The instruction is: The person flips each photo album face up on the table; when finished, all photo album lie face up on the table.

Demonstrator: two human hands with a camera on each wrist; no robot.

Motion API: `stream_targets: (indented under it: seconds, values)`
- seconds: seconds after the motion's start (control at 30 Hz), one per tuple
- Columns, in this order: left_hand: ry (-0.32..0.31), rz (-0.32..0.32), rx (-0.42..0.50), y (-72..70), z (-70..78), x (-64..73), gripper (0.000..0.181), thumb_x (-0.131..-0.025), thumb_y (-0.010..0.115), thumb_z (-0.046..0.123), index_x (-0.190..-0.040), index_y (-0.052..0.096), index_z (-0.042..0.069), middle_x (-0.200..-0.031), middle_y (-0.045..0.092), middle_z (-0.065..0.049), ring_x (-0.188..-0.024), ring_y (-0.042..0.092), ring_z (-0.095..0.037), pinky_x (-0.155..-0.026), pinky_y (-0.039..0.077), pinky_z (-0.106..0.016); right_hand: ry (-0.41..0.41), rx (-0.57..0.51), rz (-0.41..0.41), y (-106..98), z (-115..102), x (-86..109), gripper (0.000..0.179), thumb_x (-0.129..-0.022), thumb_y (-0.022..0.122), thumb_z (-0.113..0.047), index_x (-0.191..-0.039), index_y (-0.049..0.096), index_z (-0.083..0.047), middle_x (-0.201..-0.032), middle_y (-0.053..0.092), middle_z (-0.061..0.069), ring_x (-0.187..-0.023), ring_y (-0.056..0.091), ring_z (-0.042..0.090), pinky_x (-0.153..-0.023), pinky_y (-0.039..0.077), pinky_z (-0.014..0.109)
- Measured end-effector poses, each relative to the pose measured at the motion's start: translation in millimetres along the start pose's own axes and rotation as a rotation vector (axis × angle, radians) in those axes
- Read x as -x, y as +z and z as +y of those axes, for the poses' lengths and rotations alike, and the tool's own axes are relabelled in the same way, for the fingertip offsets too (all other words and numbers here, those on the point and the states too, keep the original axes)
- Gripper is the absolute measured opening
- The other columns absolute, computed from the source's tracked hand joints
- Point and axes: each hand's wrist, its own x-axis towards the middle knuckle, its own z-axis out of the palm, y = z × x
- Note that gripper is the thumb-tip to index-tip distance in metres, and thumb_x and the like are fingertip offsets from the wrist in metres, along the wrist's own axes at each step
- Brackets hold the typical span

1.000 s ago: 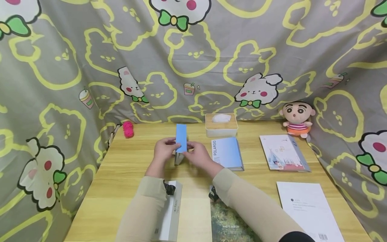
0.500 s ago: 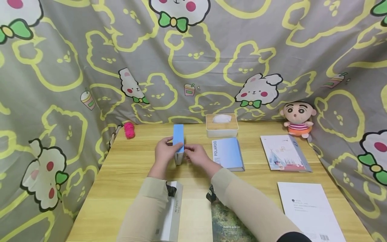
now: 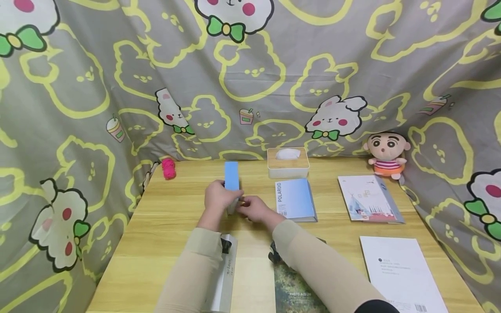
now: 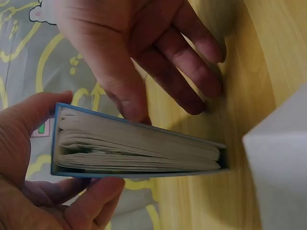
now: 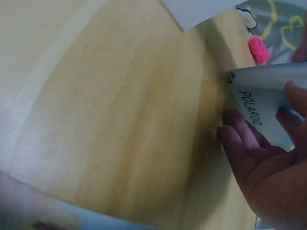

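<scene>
A thin blue photo album (image 3: 232,174) stands on edge on the table, spine up. My left hand (image 3: 220,196) grips it from above, the thumb across the spine and the fingers along its left cover. In the left wrist view the album's page edges (image 4: 139,146) face the camera. My right hand (image 3: 255,208) is at its right side. Its thumb touches the cover while the other fingers extend loosely, apart from the album, in the left wrist view. The lettering POLAROID shows on that cover (image 5: 261,103) in the right wrist view.
To the right lies another blue POLAROID album (image 3: 294,200), with a tissue box (image 3: 288,171) behind. Further right are an illustrated album (image 3: 365,198), a doll (image 3: 386,154) and a white album (image 3: 403,269). A dark photo album (image 3: 295,282) and a white box-like item (image 3: 227,274) lie under the forearms. Pink yarn (image 3: 168,168) sits back left.
My right hand has moved down and toward me along the album's right side. The left hand has shifted slightly, its thumb reaching further over the spine. The album stays upright.
</scene>
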Motion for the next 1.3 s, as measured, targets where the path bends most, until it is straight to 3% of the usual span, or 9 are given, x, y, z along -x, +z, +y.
stream_targets:
  seconds: [0.17, 0.47, 0.63, 0.7, 0.77, 0.87, 1.03, 1.2, 1.3]
  values:
    - [0.033, -0.009, -0.024, -5.5, 1.8, 0.3, 0.080, -0.076, 0.087, 0.031, -0.141, 0.058, -0.006, -0.125, 0.068, -0.025, -0.110, 0.066, -0.039, -0.092, 0.058, -0.050, -0.068, 0.076, 0.039, 4, 6, -2.4, 0.043, -0.102, 0.068, -0.017, -0.143, 0.066, -0.003, -0.131, 0.070, 0.023, -0.118, 0.069, 0.032, -0.104, 0.055, 0.044]
    - [-0.081, -0.089, 0.304, -15.5, -17.8, -5.8, 0.082, -0.085, 0.079, 0.018, -0.153, 0.040, -0.006, -0.139, 0.054, -0.035, -0.124, 0.059, -0.053, -0.081, 0.064, -0.055, 0.002, 0.033, 0.029, -1, 9, -5.8, 0.055, -0.102, 0.074, -0.018, -0.153, 0.057, -0.009, -0.123, 0.073, 0.023, -0.103, 0.073, 0.025, -0.073, 0.059, 0.028]
    - [-0.158, -0.126, 0.439, -15.3, -30.8, -15.3, 0.079, -0.086, 0.075, 0.010, -0.155, 0.039, -0.003, -0.145, 0.048, -0.036, -0.128, 0.056, -0.054, -0.089, 0.060, -0.059, 0.028, 0.104, 0.015, -3, 4, -6.3, 0.048, -0.106, 0.067, -0.018, -0.153, 0.058, -0.014, -0.129, 0.070, 0.023, -0.070, 0.063, 0.014, -0.060, 0.053, 0.025]
    - [-0.195, -0.136, 0.463, -16.0, -36.2, -19.7, 0.075, -0.088, 0.073, 0.008, -0.155, 0.041, -0.002, -0.147, 0.047, -0.034, -0.128, 0.056, -0.053, -0.091, 0.059, -0.060, 0.026, 0.148, 0.004, -3, 2, -6.4, 0.043, -0.108, 0.064, -0.018, -0.151, 0.060, -0.013, -0.137, 0.067, 0.022, -0.079, 0.067, 0.018, -0.069, 0.057, 0.029]
    - [-0.217, -0.141, 0.453, -18.3, -41.4, -22.1, 0.071, -0.089, 0.073, 0.008, -0.154, 0.045, -0.001, -0.147, 0.049, -0.032, -0.127, 0.058, -0.050, -0.093, 0.059, -0.059, 0.019, 0.193, -0.012, -2, 1, -6.7, 0.041, -0.108, 0.062, -0.019, -0.148, 0.062, -0.011, -0.144, 0.063, 0.020, -0.099, 0.071, 0.024, -0.087, 0.060, 0.037]
    - [-0.219, -0.135, 0.374, -22.3, -47.5, -24.3, 0.066, -0.089, 0.072, 0.011, -0.151, 0.052, -0.001, -0.145, 0.054, -0.030, -0.121, 0.060, -0.043, -0.093, 0.060, -0.056, 0.011, 0.238, -0.022, -1, -1, -6.1, 0.039, -0.107, 0.064, -0.020, -0.143, 0.066, -0.007, -0.148, 0.061, 0.018, -0.126, 0.062, 0.030, -0.105, 0.052, 0.043]
    - [-0.171, -0.127, 0.160, -29.1, -58.8, -21.8, 0.066, -0.086, 0.071, 0.017, -0.147, 0.056, -0.006, -0.145, 0.057, -0.032, -0.122, 0.058, -0.040, -0.103, 0.053, -0.052, 0.030, 0.246, -0.053, 3, -1, -6.4, 0.042, -0.105, 0.067, -0.021, -0.142, 0.065, 0.000, -0.146, 0.061, 0.021, -0.106, 0.068, 0.033, -0.094, 0.057, 0.042]
    - [-0.147, -0.226, 0.033, -26.4, -69.7, -26.1, 0.066, -0.089, 0.077, 0.011, -0.147, 0.054, -0.009, -0.150, 0.051, -0.034, -0.137, 0.050, -0.047, -0.117, 0.041, -0.055, 0.003, 0.309, -0.038, 5, 1, -7.2, 0.044, -0.104, 0.069, -0.018, -0.137, 0.063, 0.010, -0.142, 0.063, 0.024, -0.129, 0.062, 0.035, -0.112, 0.049, 0.047]
    - [-0.145, -0.266, -0.014, -22.9, -74.5, -29.8, 0.069, -0.089, 0.082, 0.010, -0.148, 0.053, -0.008, -0.151, 0.049, -0.034, -0.139, 0.047, -0.048, -0.119, 0.037, -0.056, -0.023, 0.344, -0.042, 5, 1, -6.0, 0.045, -0.103, 0.071, -0.017, -0.136, 0.063, 0.012, -0.141, 0.063, 0.027, -0.130, 0.061, 0.038, -0.115, 0.046, 0.049]
